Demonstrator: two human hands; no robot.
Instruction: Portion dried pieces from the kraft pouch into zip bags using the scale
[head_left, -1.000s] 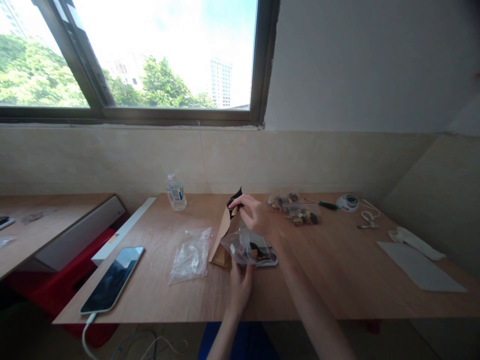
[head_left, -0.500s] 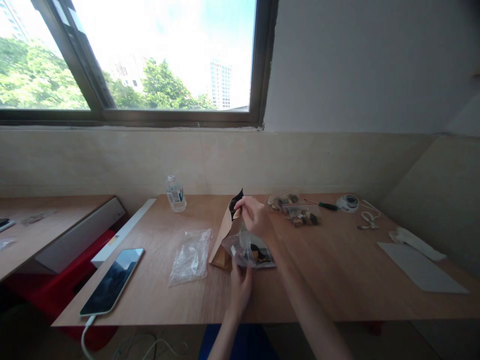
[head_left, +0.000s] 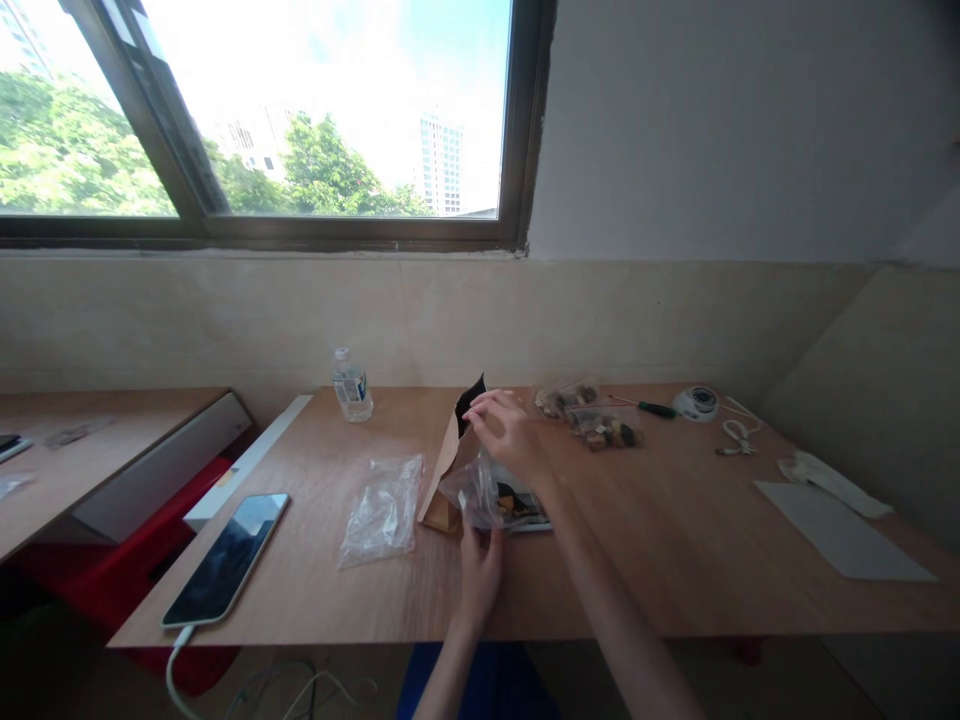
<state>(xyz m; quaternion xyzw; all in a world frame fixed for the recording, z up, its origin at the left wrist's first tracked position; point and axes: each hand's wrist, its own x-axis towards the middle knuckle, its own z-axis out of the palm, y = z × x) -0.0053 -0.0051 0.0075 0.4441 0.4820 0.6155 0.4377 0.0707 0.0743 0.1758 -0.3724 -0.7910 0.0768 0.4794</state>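
A brown paper bag (head_left: 448, 478) with a dark inside stands on the table with its mouth gaping. At that mouth is my right hand (head_left: 508, 432), its fingers stretched out and nothing visible between them. Lower down, my left hand (head_left: 481, 572) grips the near edge of a clear plastic bag (head_left: 480, 495), fingers partly hidden behind it. Dark and tan pieces (head_left: 514, 500) show inside this plastic bag, too small to name. To the left, another clear plastic bag (head_left: 381, 512) lies flat and crumpled.
Behind my right hand lie clear bags of small pieces (head_left: 604, 430), a green-handled screwdriver (head_left: 657, 410) and a white dome camera (head_left: 697, 403). A water bottle (head_left: 352, 388) stands at the back left; a phone (head_left: 226, 560) on a cable lies front left. A white sheet (head_left: 840, 532) is at right.
The pale piece pinched in my right hand at the paper bag's mouth is no longer visible. Those fingers have straightened. My left hand stays on the plastic bag.
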